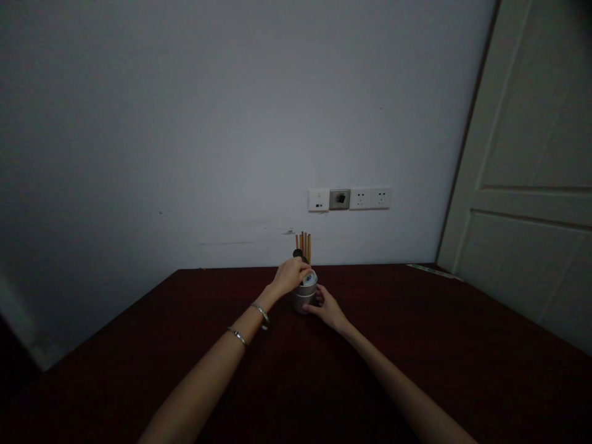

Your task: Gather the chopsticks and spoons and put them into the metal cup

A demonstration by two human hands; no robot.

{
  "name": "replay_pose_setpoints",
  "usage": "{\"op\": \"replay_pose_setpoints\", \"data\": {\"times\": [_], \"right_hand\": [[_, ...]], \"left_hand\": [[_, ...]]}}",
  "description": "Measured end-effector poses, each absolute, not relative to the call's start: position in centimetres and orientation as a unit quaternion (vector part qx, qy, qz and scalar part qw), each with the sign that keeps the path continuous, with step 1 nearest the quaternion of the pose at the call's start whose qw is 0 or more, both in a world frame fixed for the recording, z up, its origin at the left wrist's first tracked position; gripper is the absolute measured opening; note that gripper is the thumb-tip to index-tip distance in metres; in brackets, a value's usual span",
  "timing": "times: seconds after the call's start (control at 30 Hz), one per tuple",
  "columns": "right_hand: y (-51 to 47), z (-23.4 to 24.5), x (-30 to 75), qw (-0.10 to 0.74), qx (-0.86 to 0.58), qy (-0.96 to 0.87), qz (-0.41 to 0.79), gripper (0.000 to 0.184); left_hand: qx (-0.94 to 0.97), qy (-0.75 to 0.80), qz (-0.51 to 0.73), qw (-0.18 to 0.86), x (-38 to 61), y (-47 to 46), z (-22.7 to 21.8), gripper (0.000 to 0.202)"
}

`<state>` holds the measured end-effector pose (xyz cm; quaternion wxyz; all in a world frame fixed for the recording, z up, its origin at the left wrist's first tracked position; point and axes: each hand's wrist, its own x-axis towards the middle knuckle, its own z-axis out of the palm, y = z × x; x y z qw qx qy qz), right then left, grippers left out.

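Note:
A grey cylindrical utensil holder [301, 302] stands upright on the dark red table. Several wooden chopsticks [303, 244] rise from its back, beside a dark rounded utensil end [297, 253] whose kind I cannot make out. My left hand [290, 275] is over the holder's mouth, its fingers pinched at the rim; what they hold is hidden. Just under those fingertips shows a white piece with blue marks [310, 279], inside the top of the holder. My right hand [327, 308] grips the holder's right side, thumb in front and fingers curled behind.
The dark red tabletop [393, 345] reaches back to a pale wall [231, 123]. Wall sockets [370, 198] sit above its back edge. A panelled door [531, 185] rises at the right, with a thin flat strip [432, 271] lying near its foot on the table.

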<state>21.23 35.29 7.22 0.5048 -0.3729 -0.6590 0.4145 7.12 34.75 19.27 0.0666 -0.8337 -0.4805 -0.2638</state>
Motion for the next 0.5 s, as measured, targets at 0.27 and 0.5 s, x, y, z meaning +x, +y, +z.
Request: {"op": "replay_pose_setpoints", "data": {"times": [0.27,0.5], "right_hand": [[35.77,6.69,21.24,0.503,-0.360,-0.669,0.413,0.063],[35.73,6.69,21.27,0.501,-0.361,-0.675,0.405,0.066]], "left_hand": [[-0.844,-0.480,-0.239,0.028,6.80,35.09,19.19,0.027],[-0.845,-0.479,-0.240,-0.010,6.66,34.86,19.45,0.027]]}}
